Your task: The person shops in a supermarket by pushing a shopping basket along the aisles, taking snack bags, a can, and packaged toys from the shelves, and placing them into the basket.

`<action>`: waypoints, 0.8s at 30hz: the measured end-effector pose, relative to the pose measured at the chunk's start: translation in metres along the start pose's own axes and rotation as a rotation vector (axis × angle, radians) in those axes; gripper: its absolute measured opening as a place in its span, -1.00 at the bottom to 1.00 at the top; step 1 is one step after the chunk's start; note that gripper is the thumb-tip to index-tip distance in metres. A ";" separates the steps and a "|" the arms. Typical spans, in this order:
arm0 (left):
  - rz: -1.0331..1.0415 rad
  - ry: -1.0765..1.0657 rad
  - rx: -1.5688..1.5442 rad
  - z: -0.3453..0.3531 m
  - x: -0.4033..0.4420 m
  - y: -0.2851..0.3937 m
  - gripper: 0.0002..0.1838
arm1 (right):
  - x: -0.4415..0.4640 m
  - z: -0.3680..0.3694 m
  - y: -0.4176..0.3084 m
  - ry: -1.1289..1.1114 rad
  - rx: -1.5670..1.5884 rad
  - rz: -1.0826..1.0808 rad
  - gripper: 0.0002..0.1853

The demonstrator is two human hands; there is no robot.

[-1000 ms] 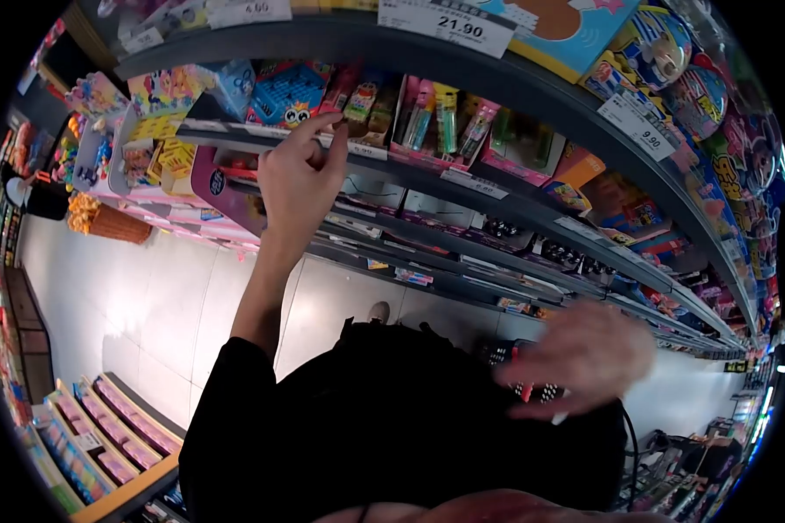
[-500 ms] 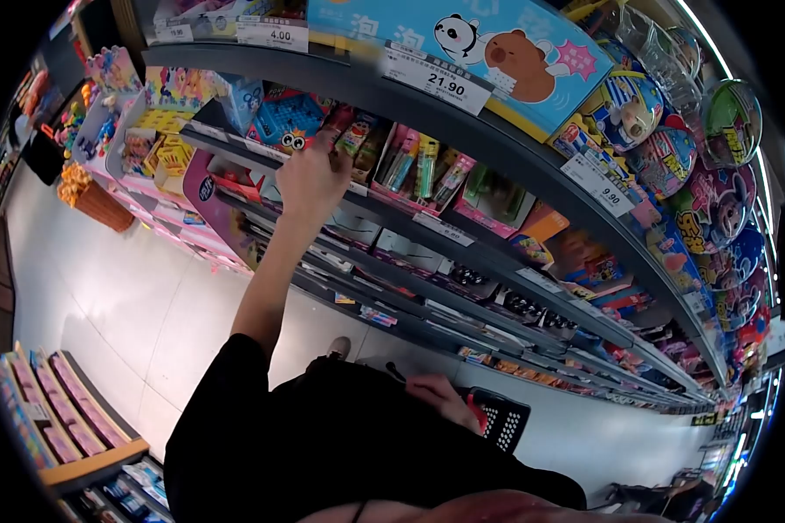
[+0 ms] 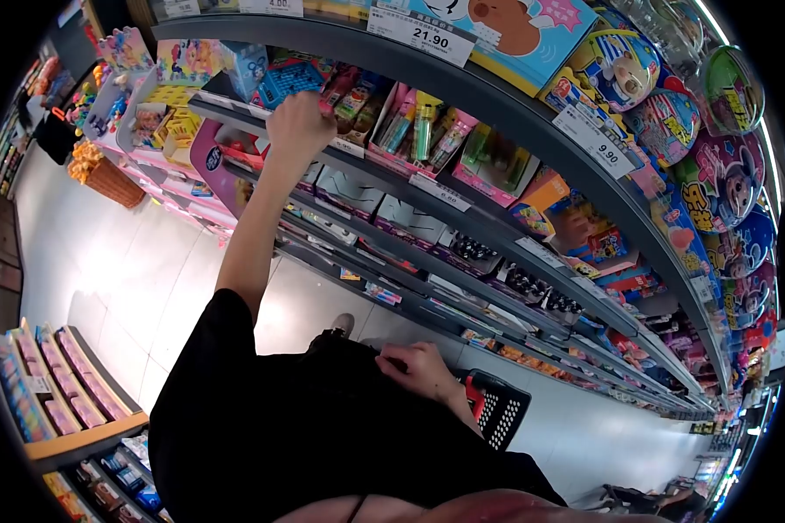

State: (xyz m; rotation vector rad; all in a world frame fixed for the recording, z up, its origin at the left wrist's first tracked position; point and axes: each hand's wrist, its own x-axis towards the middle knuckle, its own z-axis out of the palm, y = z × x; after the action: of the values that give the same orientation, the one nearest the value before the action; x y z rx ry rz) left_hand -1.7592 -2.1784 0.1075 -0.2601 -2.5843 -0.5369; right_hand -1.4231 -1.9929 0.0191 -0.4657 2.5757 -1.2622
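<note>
My left hand (image 3: 301, 124) is closed at the front of a shelf, back of the hand toward me. Its fingertips are hidden, and I cannot make out what they hold. Just beyond it is a blue lattice-like item (image 3: 290, 81); to its right stand small colourful packaged goods (image 3: 355, 100) in a display box. My right hand (image 3: 420, 368) is in front of my black clothing with its fingers curled; whatever is in them cannot be made out. A black shopping basket (image 3: 502, 413) with a red part shows beside my right forearm.
Price tags (image 3: 421, 37) line the shelf edges. A box of tube-like toys (image 3: 425, 128) stands right of my left hand. Rounded toy packs (image 3: 619, 77) hang at the right. Behind at lower left is another rack (image 3: 85, 444). A brown cone-shaped display (image 3: 106, 176) stands on the floor.
The view has shifted, so the shelves sit a little higher. My left hand has turned to a fist-like pose, hiding the owl-eyed item seen before. My right hand has come up slightly.
</note>
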 end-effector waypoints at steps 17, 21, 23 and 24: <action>0.030 0.091 -0.260 -0.043 -0.010 -0.007 -0.55 | 0.003 -0.001 -0.008 0.122 -0.028 -0.055 -0.92; -0.249 -0.418 -0.989 -0.116 -0.076 -0.004 -0.55 | 0.019 -0.020 -0.021 0.345 0.064 -0.180 -0.91; -0.211 -0.620 -1.227 -0.121 -0.103 -0.028 -0.62 | 0.021 -0.026 -0.022 0.544 0.227 -0.021 -0.82; -0.214 -0.739 -1.263 -0.122 -0.111 -0.029 -0.63 | 0.023 -0.029 -0.018 0.612 0.395 -0.080 -0.70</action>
State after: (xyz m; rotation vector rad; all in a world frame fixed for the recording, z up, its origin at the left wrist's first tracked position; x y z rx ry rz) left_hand -1.6201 -2.2653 0.1419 -0.6713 -2.4723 -2.4889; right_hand -1.4514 -1.9911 0.0487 -0.1080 2.6524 -2.1587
